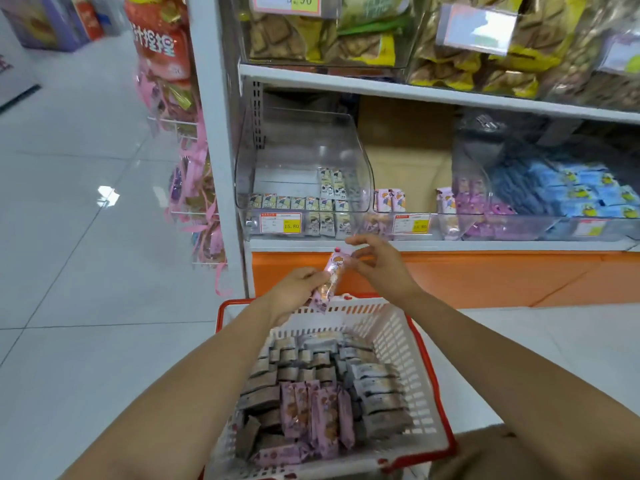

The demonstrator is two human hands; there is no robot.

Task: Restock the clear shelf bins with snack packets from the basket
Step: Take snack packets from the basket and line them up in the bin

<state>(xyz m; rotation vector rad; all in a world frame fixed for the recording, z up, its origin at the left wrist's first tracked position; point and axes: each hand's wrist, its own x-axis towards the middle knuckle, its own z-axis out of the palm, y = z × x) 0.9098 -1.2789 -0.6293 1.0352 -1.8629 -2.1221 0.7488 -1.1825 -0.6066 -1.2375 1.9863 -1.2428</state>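
Head view: the left hand point(297, 289) grips a pink packet point(332, 271) around its lower half, fingers point(311, 273) curled round it, holding it tilted above the far rim of the basket point(398, 341). The right hand point(381, 268) sits at the packet's upper end with fingers loosely curled; whether they pinch it I cannot tell. More pink and grey packets point(311, 410) fill the basket. On the shelf point(433, 244) beyond, one clear bin point(301, 150) holds a few cream packets, and the neighbouring bin point(391, 216) holds a few pink ones.
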